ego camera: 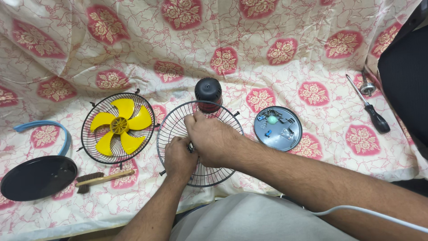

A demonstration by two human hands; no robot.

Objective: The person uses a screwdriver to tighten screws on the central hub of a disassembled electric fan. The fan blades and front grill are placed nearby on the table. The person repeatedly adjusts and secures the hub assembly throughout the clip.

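Wire fan guard (209,174) under left hand (179,157) and right hand (213,139)

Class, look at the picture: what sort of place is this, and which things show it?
Probably a makeshift home repair spot: a flowered cloth as work surface, a dismantled fan's wire guard and yellow blades, and a screwdriver.

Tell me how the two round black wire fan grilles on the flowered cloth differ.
The left black wire grille carries a yellow four-blade fan; the middle black wire grille has no blade in view. No hand touches the left grille; the left hand and right hand rest on the middle one. Both lie flat.
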